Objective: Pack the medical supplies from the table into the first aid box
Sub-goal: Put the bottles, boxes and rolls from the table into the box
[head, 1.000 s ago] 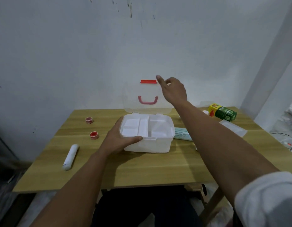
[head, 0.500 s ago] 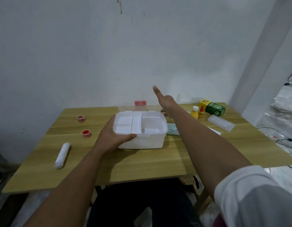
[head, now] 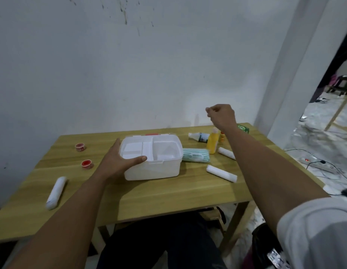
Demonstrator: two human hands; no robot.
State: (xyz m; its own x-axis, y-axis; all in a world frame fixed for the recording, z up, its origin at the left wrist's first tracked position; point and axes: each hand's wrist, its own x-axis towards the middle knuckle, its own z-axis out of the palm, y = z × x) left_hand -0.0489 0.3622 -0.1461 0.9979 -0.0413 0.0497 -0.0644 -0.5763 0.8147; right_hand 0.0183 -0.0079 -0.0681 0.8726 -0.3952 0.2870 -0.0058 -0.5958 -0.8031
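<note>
Two hands share the work: our left hand [head: 118, 165], fingers flat, steadies the open first aid box [head: 152, 166] on the table [head: 168, 193], while our right hand [head: 222, 115] hovers, curled and empty, above the yellow bottle [head: 212, 142].

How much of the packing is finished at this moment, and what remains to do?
Done: the first aid box is open; its compartments look empty. In hand: the left hand steadies the box, and the right hand hovers curled, holding nothing. Left: everything, namely two red tape rolls, three white rolls, the striped pack, the yellow bottle, the white bottle, the green carton.
</note>
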